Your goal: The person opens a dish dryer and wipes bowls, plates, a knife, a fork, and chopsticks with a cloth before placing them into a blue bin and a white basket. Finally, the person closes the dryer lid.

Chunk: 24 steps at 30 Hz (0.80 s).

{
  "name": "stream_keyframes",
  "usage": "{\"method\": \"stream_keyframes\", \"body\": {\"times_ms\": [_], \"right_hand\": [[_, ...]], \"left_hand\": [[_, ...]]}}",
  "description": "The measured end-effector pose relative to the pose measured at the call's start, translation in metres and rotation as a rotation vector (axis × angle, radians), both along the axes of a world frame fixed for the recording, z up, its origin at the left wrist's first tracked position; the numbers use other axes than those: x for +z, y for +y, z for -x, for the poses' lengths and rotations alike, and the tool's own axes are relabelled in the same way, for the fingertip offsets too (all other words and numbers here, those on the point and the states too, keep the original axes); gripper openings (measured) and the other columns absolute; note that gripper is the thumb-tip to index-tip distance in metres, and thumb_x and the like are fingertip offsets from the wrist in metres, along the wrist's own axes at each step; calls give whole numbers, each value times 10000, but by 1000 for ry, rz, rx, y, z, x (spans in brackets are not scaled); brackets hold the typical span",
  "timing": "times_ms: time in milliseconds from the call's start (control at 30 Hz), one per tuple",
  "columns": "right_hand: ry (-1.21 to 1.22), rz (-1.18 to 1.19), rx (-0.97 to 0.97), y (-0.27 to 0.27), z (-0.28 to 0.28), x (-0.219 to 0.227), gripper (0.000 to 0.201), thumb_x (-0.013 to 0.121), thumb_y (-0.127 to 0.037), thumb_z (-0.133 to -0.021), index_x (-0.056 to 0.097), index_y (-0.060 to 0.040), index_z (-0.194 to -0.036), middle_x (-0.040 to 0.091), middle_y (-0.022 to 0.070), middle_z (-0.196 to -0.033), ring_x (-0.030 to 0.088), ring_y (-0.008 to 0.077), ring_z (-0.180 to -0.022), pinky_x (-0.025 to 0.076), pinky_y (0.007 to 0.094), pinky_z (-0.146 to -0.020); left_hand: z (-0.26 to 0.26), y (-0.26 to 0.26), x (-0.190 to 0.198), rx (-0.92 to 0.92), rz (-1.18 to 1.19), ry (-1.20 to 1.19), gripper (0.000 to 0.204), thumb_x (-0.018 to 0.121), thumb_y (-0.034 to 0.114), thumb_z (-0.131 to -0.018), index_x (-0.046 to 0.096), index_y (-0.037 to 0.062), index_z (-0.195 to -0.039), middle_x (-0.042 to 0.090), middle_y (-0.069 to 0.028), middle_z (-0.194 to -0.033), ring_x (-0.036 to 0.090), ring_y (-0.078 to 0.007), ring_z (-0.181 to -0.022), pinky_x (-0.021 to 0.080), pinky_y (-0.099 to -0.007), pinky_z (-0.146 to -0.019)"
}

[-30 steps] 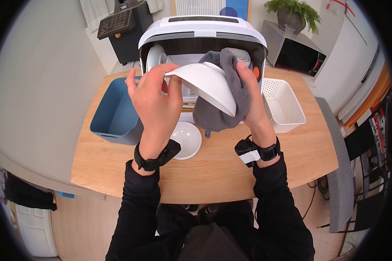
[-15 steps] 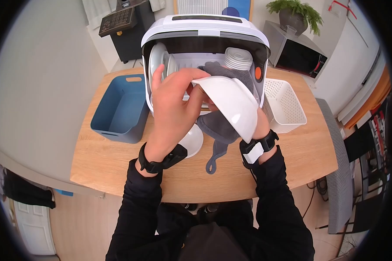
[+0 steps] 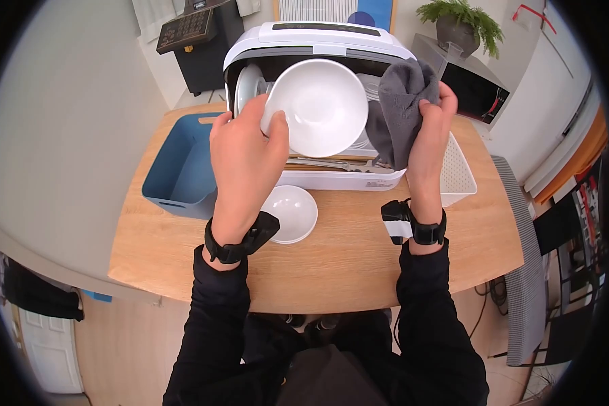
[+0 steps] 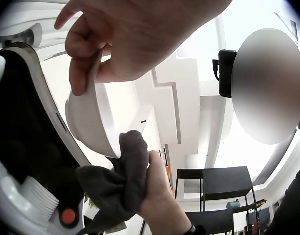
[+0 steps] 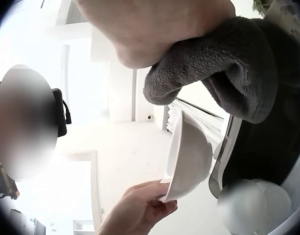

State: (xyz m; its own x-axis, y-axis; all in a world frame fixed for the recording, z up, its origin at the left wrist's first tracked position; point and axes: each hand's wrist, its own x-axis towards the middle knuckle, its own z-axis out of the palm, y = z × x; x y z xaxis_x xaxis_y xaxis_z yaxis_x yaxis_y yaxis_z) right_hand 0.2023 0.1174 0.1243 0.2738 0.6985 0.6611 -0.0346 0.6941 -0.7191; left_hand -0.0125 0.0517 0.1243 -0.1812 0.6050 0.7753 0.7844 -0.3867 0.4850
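Observation:
My left hand (image 3: 248, 159) pinches the rim of a white bowl (image 3: 321, 108), thumb on the inner side. The bowl is tipped so its inside faces me, in front of the open white dish cabinet (image 3: 345, 181). A bunched grey cloth (image 3: 406, 101) hangs from my right hand (image 3: 432, 139), which grips it just right of the bowl. In the left wrist view the cloth (image 4: 118, 181) comes close under the bowl's lower rim. A gap shows between bowl (image 5: 189, 154) and cloth (image 5: 223, 63) in the right wrist view. A second white bowl (image 3: 292, 213) stands on the table below my left hand.
Plates (image 3: 249, 91) stand at the cabinet's left, and cutlery (image 3: 331, 164) lies along its front. A blue bin (image 3: 183, 166) sits on the left of the wooden table (image 3: 338, 271), a white perforated basket (image 3: 457, 176) on the right. Behind are a microwave (image 3: 477, 88) and a plant (image 3: 457, 27).
The bowl has turned from underside showing to its inside facing me. My right hand has come out from behind it, moving right and up with the cloth.

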Motion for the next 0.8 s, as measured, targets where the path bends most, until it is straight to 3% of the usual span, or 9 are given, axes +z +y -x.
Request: {"method": "stream_keyframes", "body": {"times_ms": [67,100,200,233,367,567,733,800], "right_hand": [[-83,-99,-15,-15,5,4,390,543,-114,-882,470,11,-1244,548,103,-1102,542,186,-954,449,314,-870],[-200,-145,-58,-19,9,5,393,628,-64,-831,536,-23,-1211,588,97,-1069,593,200,-929,480,314,-830],[-630,-265,-288,-22,20,1,343,693,-132,-812,620,-77,-1143,619,113,-1063,624,251,-959,496,321,-826],[-647,-284,-313,-22,26,-3,306,729,-161,-785,674,-126,-1083,635,93,-1057,643,279,-932,522,340,-765],[-805,-372,-228,-18,36,-15,285,715,-143,-780,693,-152,-1064,662,15,-975,660,256,-811,531,342,-662],[-1013,-199,89,-23,20,-8,252,701,-199,-765,724,-164,-1014,664,30,-949,660,262,-806,530,358,-673],[-1262,19,-115,-37,14,-4,257,673,-207,-766,732,-176,-1014,667,47,-945,660,287,-822,534,387,-700],[-1237,67,-210,-42,9,-1,261,664,-206,-771,726,-166,-1021,669,57,-955,655,296,-851,528,384,-719]], "left_hand": [[-1,1,-3,4,46,61,165,616,130,-885,673,10,-984,590,-100,-540,560,-283,-521,433,-434,-919],[-4,1,-4,-9,50,80,172,612,134,-888,671,6,-986,592,-104,-540,571,-294,-532,433,-443,-920],[-16,-2,-7,28,7,149,189,622,135,-897,680,-2,-1013,567,-102,-538,545,-267,-526,455,-414,-831],[-20,-3,-8,53,-17,173,195,629,134,-900,685,-4,-1026,554,-99,-536,527,-248,-518,466,-394,-785],[-27,-1,-14,109,-80,236,175,619,128,-913,683,14,-1029,560,-74,-550,541,-246,-538,439,-442,-905],[-26,2,-17,114,-89,283,149,616,139,-920,687,56,-1022,575,-69,-571,570,-253,-580,438,-457,-915],[-20,6,-17,168,-70,370,147,617,160,-919,691,58,-995,582,-91,-579,577,-278,-592,450,-425,-878],[-15,2,-14,184,76,367,169,611,177,-921,691,47,-994,595,-116,-602,593,-288,-611,469,-397,-811]]}}
